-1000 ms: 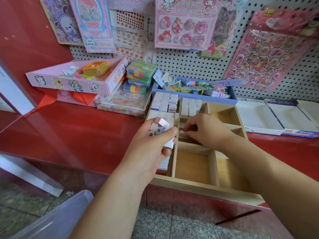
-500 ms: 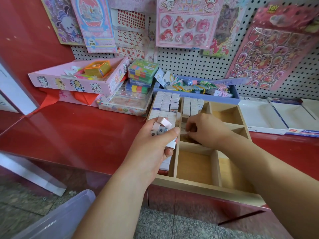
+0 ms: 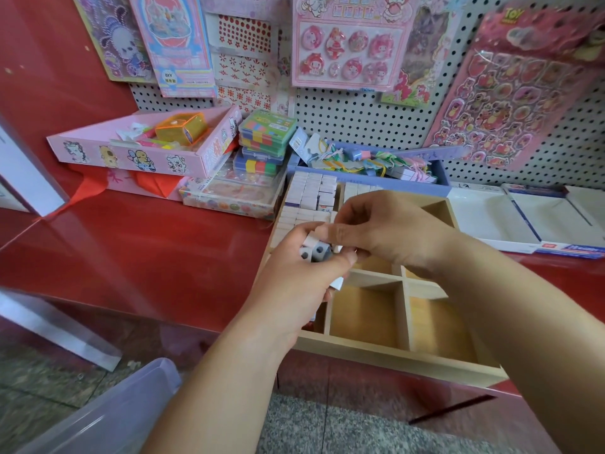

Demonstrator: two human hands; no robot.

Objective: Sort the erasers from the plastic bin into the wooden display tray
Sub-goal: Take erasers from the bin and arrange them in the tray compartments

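Our hands are hiding the middle compartments of the wooden display tray [image 3: 393, 355], and the plastic bin [image 3: 108, 417] is being cut off at bottom left. Our left hand [image 3: 294, 276] is gripping a handful of erasers [image 3: 315, 252] over the tray, fingers curled round them, while our right hand [image 3: 389, 231] is pinching at that handful.

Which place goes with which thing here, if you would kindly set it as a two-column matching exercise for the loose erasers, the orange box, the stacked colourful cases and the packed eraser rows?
Things
1. loose erasers
2. orange box
3. stacked colourful cases
4. packed eraser rows

Places
A. in the pink tray
B. in the far-left compartment of the wooden display tray
C. in the grip of the left hand
D. on the flat clear pack

Pairs: 1-C, 2-A, 3-D, 4-B
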